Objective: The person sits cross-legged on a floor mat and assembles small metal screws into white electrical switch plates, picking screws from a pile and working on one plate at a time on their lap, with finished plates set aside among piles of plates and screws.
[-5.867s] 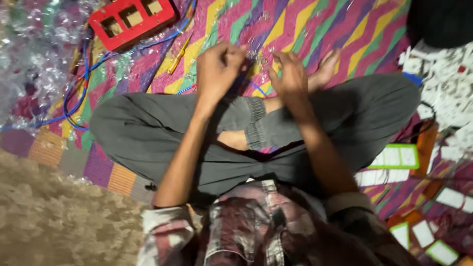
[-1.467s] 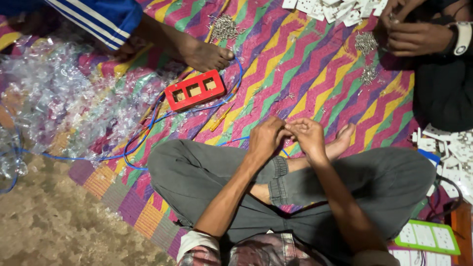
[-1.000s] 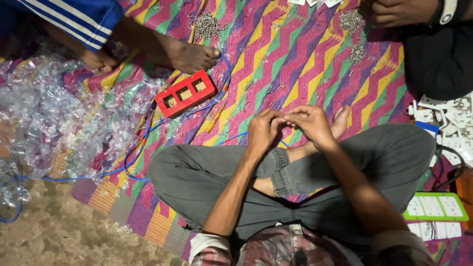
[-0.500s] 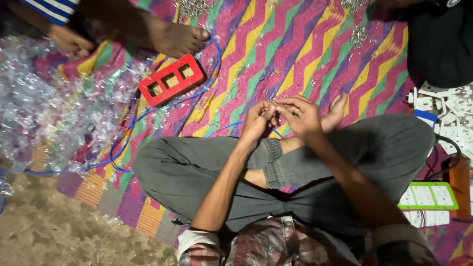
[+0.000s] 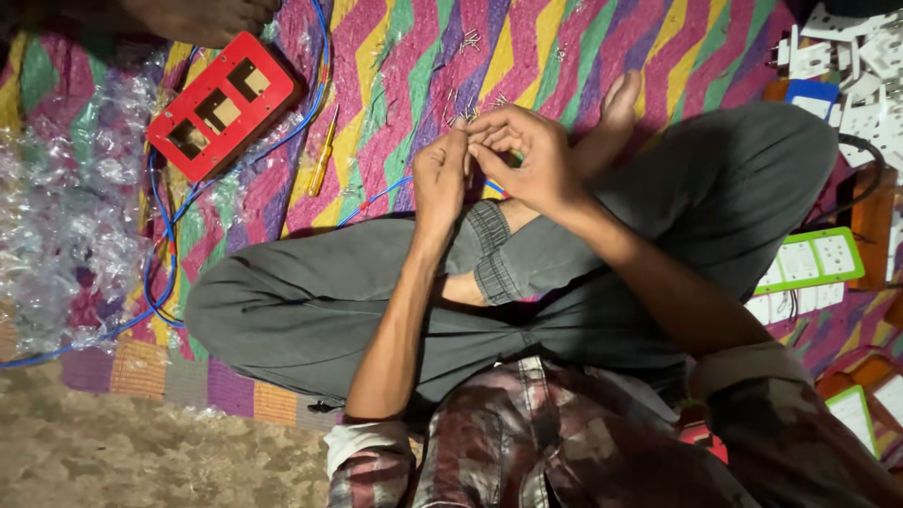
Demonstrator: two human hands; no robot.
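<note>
Left hand (image 5: 439, 179) and right hand (image 5: 527, 160) pinch together at twelve o'clock; what they hold, and its axis, cannot be told.

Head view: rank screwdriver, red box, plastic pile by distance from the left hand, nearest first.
From the left hand:
1. Screwdriver, yellow, on the mat just to the hand's left.
2. Red box, farther left and up, near the picture's top.
3. Plastic pile, clear wrappers at the far left edge.

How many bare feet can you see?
3: one foot beyond the hands, one foot tucked under the crossed legs, and another person's foot at the top edge. Others may be hidden.
</note>
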